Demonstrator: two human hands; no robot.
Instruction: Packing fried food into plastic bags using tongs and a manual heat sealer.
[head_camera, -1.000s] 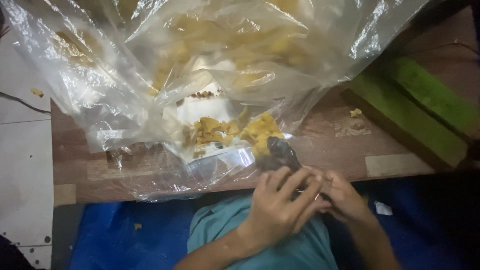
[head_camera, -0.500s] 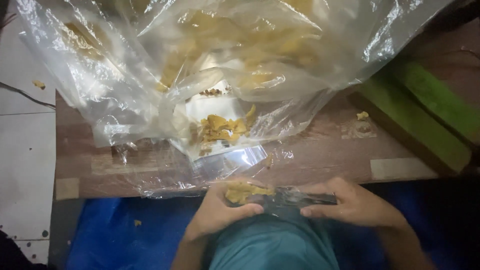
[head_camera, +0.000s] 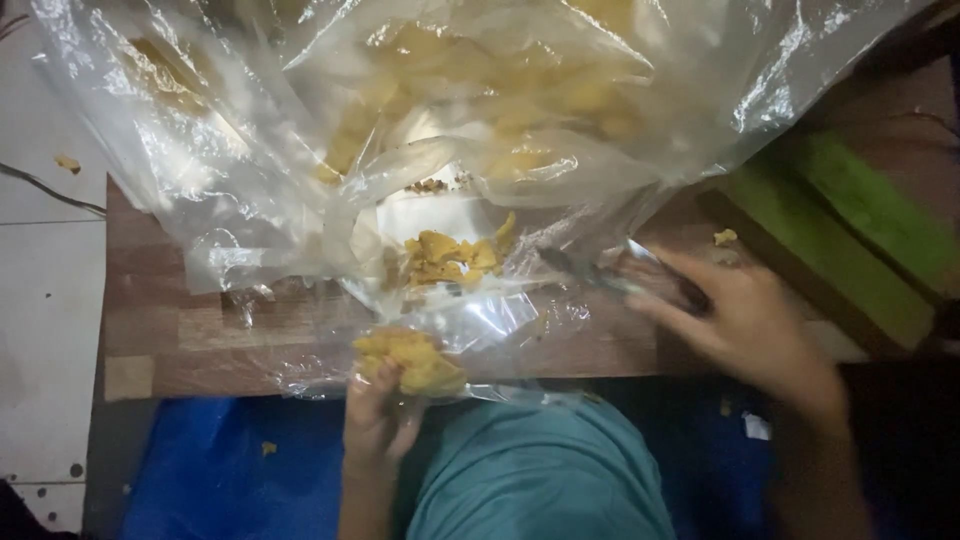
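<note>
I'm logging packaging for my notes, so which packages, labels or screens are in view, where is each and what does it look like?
Large clear plastic bag: spread crumpled over the wooden table, holding yellow food pieces.
Left hand: at the table's near edge, holding a yellow clump.
Right hand: at the bag's right edge.
No labels, signs or screens visible.

Only packaging here is a big clear plastic bag (head_camera: 300, 150), crumpled across the counter (head_camera: 170, 340). It's see-through with yellow pieces inside.

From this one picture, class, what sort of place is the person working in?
Probably a small home or workshop food-packing spot: a worn wooden table, a big clear plastic bag of yellow chips, and more chips in the left hand.
</note>
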